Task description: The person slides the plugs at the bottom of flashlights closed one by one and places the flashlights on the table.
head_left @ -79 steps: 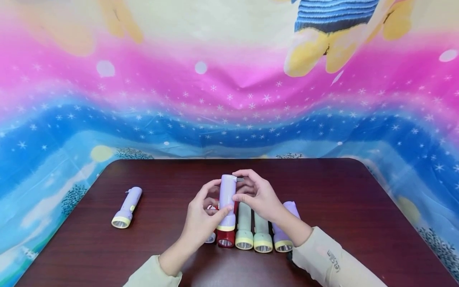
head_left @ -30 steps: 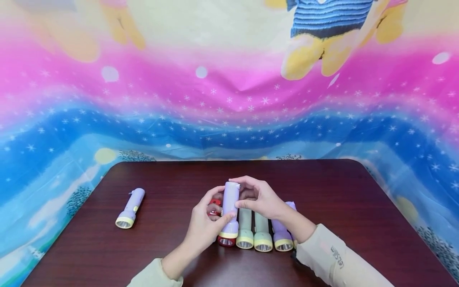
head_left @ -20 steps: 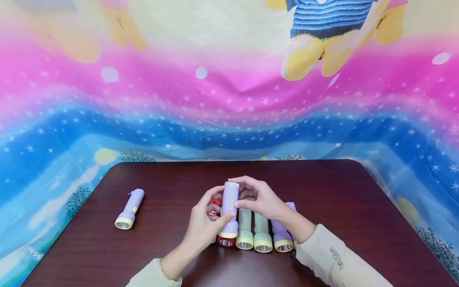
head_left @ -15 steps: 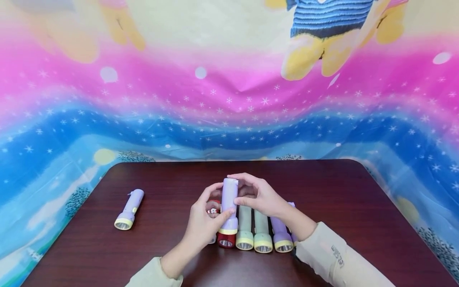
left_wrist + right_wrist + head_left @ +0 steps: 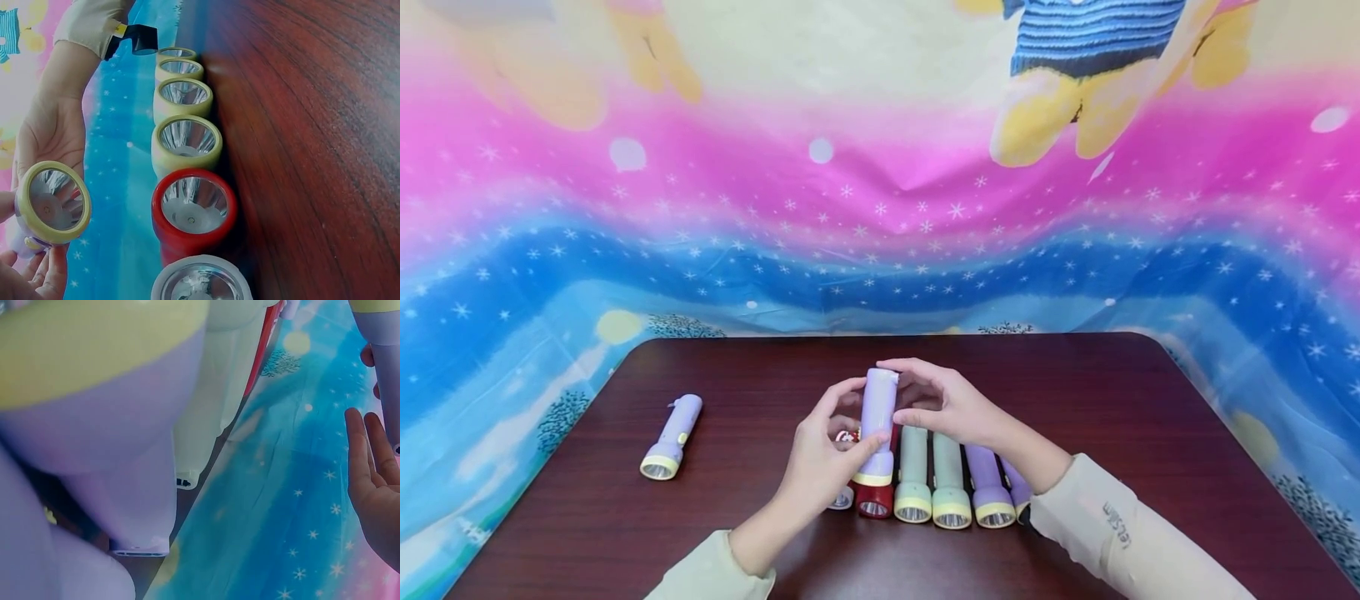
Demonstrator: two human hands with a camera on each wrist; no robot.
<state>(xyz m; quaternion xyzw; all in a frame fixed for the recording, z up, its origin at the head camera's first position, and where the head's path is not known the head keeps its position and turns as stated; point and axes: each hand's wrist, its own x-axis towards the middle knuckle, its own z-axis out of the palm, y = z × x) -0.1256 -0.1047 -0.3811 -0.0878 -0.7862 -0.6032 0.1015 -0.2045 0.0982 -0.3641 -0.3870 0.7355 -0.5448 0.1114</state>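
Observation:
A lilac flashlight (image 5: 877,417) with a pale yellow head ring is held up over the row, lens end toward me. My left hand (image 5: 820,454) grips it near the head, thumb in front and fingers behind. At the tail end, my right hand (image 5: 943,404) has its index finger over the top and its thumb against the side. Under the held one, a red flashlight (image 5: 874,502) is partly covered. In the left wrist view, the held flashlight's yellow lens ring (image 5: 86,206) faces the camera; the right hand (image 5: 53,134) is behind it.
To the right of the red one lie two pale green flashlights (image 5: 913,479) and two purple flashlights (image 5: 988,487). A whitish flashlight (image 5: 842,498) is partly hidden at left. Another lilac flashlight (image 5: 672,437) lies apart on the dark wooden table (image 5: 572,517). A printed cloth (image 5: 880,275) hangs behind.
A grey prong stuck out from the held flashlight's tail 2.6 seconds ago; it is now folded in. Since then both hands have dipped and risen slightly with the flashlight; the right forearm has shifted right.

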